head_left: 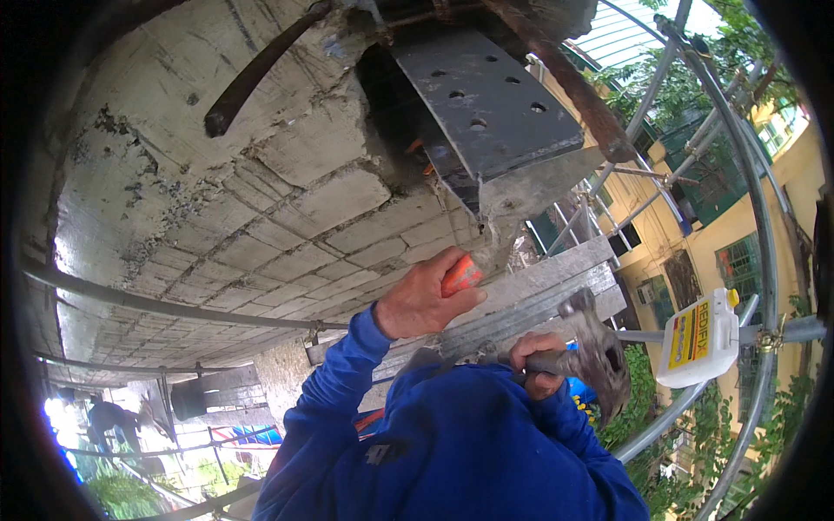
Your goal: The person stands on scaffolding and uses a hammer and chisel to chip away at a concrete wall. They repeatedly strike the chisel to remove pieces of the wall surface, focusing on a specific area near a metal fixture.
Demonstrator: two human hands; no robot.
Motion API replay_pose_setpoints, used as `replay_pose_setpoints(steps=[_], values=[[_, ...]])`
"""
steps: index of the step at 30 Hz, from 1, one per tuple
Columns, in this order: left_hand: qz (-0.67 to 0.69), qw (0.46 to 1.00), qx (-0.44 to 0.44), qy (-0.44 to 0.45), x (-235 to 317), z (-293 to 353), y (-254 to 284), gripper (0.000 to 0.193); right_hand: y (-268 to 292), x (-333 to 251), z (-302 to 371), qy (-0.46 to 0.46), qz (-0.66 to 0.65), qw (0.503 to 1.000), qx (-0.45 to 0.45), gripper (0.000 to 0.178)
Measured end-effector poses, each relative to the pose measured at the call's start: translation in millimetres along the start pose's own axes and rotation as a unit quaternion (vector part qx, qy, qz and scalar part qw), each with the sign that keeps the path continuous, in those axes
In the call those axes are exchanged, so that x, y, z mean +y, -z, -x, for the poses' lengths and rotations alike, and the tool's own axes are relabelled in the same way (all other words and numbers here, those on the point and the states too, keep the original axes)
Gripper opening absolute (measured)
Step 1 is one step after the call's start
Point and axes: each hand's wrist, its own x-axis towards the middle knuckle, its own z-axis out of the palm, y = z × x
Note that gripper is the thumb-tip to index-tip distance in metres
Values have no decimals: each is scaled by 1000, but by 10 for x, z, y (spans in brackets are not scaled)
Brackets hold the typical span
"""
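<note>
head view: left hand (413, 297) grips orange object (460, 276) below plate (499, 108), right hand (536, 365) grips hammer (598, 347) near white jug (699, 347).

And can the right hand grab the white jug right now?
Probably not: the right hand is wrapped around the hammer, whose head sits between that hand and the white jug in this view.

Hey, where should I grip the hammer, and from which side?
Probably best by the handle of the hammer, coming from your body's side and wrapping across it. The slim handle runs sideways, left of the broad, heavy-looking metal head, and the right hand holds it there, close to the head.
</note>
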Motion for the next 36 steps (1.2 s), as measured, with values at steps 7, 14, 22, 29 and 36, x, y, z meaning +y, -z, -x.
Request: replay_pose_setpoints(steps=[7, 14, 22, 29, 36], values=[[-67, 997, 10, -30, 20, -172, -145, 47, -82, -321, -54, -193, 116, 963, 145, 74], [-132, 990, -6, -44, 32, -303, -284, 49, 195, -211, 27, -231, 115, 961, 101, 57], [54, 980, -156, 114, 313, -295, -300, 46, 238, -62, 2, -144, 151, 966, 155, 62], [30, 997, -54, 39, 146, -242, -198, 40, 165, 11, -48, -156, 75, 971, 163, 64], [89, 992, 22, 88, 176, -230, -210, 35, -22, 19, -381, -139, 30, 981, 134, 56]])
